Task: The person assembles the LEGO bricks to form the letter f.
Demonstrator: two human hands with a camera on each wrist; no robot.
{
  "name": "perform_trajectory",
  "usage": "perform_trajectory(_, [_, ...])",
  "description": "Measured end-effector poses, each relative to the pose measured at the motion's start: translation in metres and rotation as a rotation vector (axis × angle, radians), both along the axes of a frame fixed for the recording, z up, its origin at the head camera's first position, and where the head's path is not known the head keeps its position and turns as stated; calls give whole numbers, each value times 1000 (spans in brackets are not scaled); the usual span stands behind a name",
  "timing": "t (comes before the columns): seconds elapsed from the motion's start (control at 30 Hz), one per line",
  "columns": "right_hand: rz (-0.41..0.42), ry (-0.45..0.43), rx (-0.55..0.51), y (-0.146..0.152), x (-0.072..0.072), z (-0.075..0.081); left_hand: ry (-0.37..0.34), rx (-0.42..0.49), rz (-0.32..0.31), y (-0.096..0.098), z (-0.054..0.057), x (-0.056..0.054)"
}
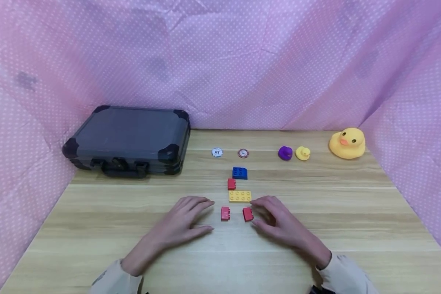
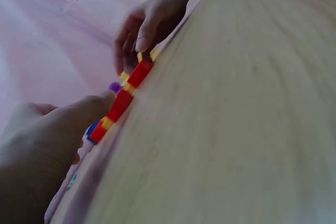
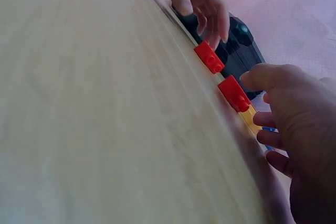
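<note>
Two red toy bricks lie on their sides between my hands: the left red brick and the right red brick. Just beyond them is a yellow brick with studs up, then another red brick and a blue brick with a curved edge. My left hand rests on the table, fingers loosely bent, apart from the left red brick. My right hand has thumb and fingers spread beside the right red brick; its index fingertip is close to the yellow brick, contact unclear. Both hands hold nothing.
A dark hard case stands at the back left. Behind the bricks lie a white-blue chip and a dark red chip. A purple duck, a small yellow duck and a large yellow duck sit back right. Pink cloth surrounds the table.
</note>
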State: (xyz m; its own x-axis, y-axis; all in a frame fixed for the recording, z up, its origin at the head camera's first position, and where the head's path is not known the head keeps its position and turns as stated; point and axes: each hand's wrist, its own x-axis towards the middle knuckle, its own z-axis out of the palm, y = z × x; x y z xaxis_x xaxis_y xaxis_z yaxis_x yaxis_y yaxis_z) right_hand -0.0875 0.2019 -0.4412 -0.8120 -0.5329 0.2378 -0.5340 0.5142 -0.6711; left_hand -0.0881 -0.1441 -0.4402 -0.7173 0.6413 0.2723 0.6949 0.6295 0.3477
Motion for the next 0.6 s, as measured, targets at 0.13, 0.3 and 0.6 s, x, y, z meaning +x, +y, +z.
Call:
perform_trajectory(0.13, [-16, 11, 10, -3, -1, -2, -10, -3, -11, 11, -3, -3])
perform_trajectory(0.3, [-17, 30, 33, -7, -3, -4, -33, 26, -19, 22, -7, -6])
perform_trajectory(0.6, [-19, 41, 71, -9, -4, -3, -83, 58, -27, 35, -8, -13])
